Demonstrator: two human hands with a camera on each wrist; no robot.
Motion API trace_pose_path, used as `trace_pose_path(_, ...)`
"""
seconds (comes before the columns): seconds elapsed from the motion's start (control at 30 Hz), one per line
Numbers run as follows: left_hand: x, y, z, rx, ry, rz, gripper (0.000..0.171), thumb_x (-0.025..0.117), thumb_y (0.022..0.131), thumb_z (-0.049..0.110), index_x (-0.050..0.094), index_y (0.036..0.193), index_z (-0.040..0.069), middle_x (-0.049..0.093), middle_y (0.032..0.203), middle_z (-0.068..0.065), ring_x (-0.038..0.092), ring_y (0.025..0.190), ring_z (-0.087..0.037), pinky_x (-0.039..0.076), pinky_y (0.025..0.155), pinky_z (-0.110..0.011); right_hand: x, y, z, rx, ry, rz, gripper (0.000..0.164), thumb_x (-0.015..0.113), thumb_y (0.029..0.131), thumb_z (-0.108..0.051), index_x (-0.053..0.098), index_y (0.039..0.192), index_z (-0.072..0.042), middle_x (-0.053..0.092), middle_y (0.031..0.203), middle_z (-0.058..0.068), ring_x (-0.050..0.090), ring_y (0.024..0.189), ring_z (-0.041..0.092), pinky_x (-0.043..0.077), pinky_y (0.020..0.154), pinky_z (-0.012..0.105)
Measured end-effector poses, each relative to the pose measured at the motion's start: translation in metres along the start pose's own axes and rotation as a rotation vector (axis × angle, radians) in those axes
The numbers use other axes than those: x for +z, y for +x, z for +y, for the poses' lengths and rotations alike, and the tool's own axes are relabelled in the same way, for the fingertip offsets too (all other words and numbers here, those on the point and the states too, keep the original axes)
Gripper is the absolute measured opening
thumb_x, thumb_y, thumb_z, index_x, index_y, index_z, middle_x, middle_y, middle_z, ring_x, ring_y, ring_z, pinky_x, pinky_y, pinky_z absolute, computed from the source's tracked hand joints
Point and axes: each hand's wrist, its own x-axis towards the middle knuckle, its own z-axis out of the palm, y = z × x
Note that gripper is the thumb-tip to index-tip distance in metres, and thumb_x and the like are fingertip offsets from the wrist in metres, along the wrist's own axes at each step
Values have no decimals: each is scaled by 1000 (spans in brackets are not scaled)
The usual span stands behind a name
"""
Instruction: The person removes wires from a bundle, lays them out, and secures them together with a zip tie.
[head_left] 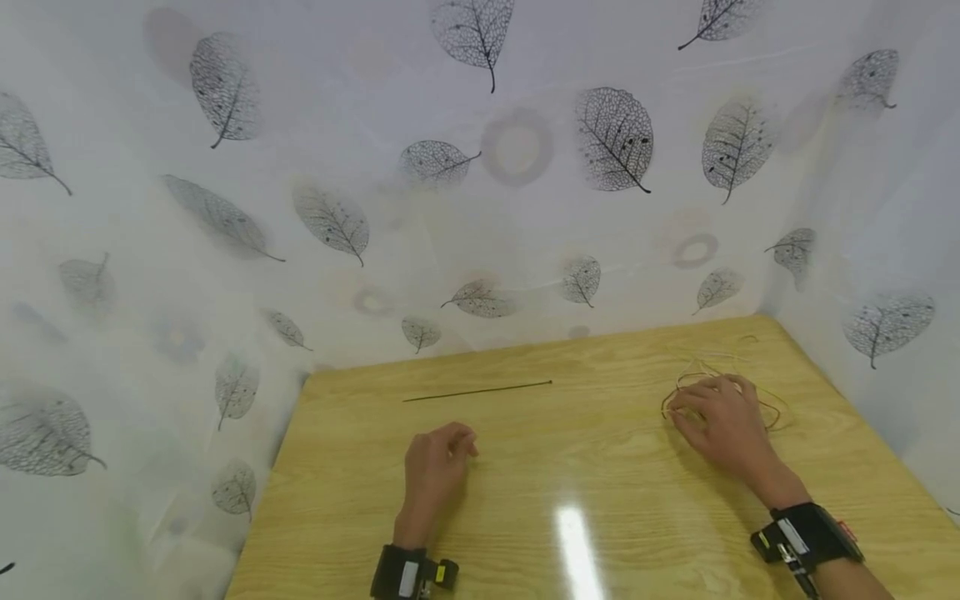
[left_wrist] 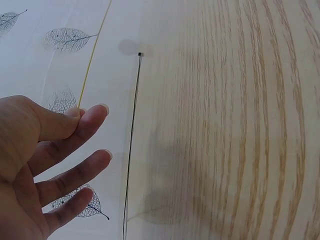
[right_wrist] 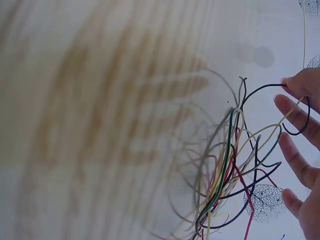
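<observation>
In the left wrist view, my left hand (left_wrist: 65, 140) pinches the end of a thin yellow wire (left_wrist: 92, 60) between thumb and forefinger, the other fingers loosely bent. The wire runs up out of that view. A black cable tie (head_left: 480, 391) with a small square head lies beyond this hand on the table. On the right, my right hand (head_left: 726, 423) bends over a loose tangle of thin wires (right_wrist: 220, 185) in black, red, green, yellow and white. Its thumb and forefinger hold a black wire (right_wrist: 262, 88) with a yellow strand, the other fingers spread apart.
The wood-patterned table (head_left: 570, 450) ends at the back and sides against a pale leaf-print sheet (head_left: 420, 233). Black straps (head_left: 806, 537) with small cameras circle both wrists. A bright light reflection lies on the table's near middle.
</observation>
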Motion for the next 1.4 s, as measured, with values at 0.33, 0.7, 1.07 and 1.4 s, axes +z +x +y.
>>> trace_pose_path(0.33, -3, 1, -2, 21, -50, 37, 7, 72, 98, 18, 78, 95, 14, 72, 72, 10, 34, 42, -1, 32, 47, -21, -5, 6, 0, 25, 49, 12, 9, 80, 78, -13, 79, 87, -11, 74, 89, 6, 69, 83, 31, 45, 84, 58)
trace_pose_path(0.7, -20, -1, -15, -42, 19, 80, 6, 72, 98, 20, 78, 98, 16, 72, 74, 14, 47, 53, -3, 40, 61, -28, -9, 1, 10, 62, -17, -29, 8, 80, 76, -12, 80, 84, -11, 75, 86, 6, 70, 83, 34, 43, 88, 61)
trace_pose_path(1.07, -26, 0, -26, 4, -10, 96, 6, 74, 97, 16, 77, 96, 12, 73, 72, 10, 39, 45, -2, 35, 48, -22, -13, 1, 21, -17, -125, -129, 16, 87, 72, -14, 81, 87, -11, 75, 86, 7, 69, 83, 35, 42, 91, 64)
trace_pose_path(1.4, -15, -1, -18, -16, -72, 46, 7, 72, 98, 16, 76, 100, 11, 73, 74, 10, 37, 44, -2, 33, 47, -21, -16, 2, 23, 69, 36, -192, 19, 86, 79, -6, 79, 95, -13, 74, 92, 2, 65, 83, 26, 45, 77, 53)
